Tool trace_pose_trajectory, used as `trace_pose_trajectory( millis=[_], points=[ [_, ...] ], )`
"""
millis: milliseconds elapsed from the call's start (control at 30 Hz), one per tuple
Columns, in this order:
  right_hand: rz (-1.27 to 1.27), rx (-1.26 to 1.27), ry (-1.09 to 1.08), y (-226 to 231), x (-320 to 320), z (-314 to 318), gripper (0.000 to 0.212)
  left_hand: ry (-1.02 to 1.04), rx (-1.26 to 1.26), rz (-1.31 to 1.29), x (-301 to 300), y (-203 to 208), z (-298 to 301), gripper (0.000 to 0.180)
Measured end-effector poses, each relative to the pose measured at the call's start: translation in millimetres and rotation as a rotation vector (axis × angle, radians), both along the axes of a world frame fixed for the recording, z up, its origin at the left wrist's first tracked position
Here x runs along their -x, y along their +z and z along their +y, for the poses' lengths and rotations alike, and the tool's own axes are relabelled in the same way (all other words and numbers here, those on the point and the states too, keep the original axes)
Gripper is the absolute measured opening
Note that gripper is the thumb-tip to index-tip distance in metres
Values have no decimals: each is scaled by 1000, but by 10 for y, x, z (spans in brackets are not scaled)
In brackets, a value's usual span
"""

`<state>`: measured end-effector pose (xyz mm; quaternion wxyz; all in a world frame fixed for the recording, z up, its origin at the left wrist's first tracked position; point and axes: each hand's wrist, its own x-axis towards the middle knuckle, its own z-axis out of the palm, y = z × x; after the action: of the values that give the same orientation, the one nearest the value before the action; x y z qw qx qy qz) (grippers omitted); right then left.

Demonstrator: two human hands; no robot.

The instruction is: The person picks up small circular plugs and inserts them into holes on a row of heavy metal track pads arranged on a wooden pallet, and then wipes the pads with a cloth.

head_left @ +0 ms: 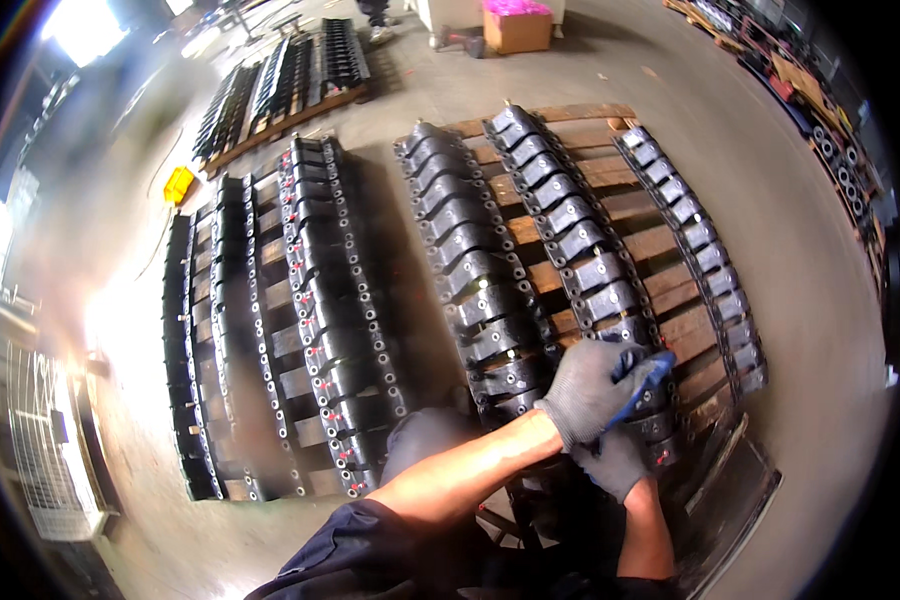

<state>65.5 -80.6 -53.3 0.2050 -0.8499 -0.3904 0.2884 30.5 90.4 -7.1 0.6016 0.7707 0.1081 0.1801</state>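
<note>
At the near end of the pallet, the right hand then left hand, grips too hidden to tell, adjoin the pallet's middle bar, its long axis pointing away, slightly left.

A smooth concrete floor carries three slatted wooden pallets. On the right pallet lie three long black ribbed metal strips with holed edges, running away from the wearer, bare planks showing between them. The left pallet bears several more black metal lengths side by side; the far pallet holds another dark batch. A yellow object and a cardboard box sit directly on the floor.
</note>
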Motion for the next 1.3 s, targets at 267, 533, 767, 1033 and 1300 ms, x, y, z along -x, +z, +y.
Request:
trace_pose_trajectory(
  millis=[267,533,767,1033,1300],
  points=[
    [128,-32,51,-107,-166,-99,47,182,258,72,-21,-154,23,19],
    [-139,197,51,-9,-181,-505,37,-96,31,-20,-156,-309,-154,38],
    [-186,-513,-684,525,107,-1625,47,-125,28,-17,-257,-459,-68,41],
    [-389,-94,-1462,-955,1565,-4431,48,-284,-186,95,-322,-614,-73,55],
    [-286,111,-1567,-1484,1614,-5345,45,-244,-233,-27,61,-208,-244,39]
  ],
)
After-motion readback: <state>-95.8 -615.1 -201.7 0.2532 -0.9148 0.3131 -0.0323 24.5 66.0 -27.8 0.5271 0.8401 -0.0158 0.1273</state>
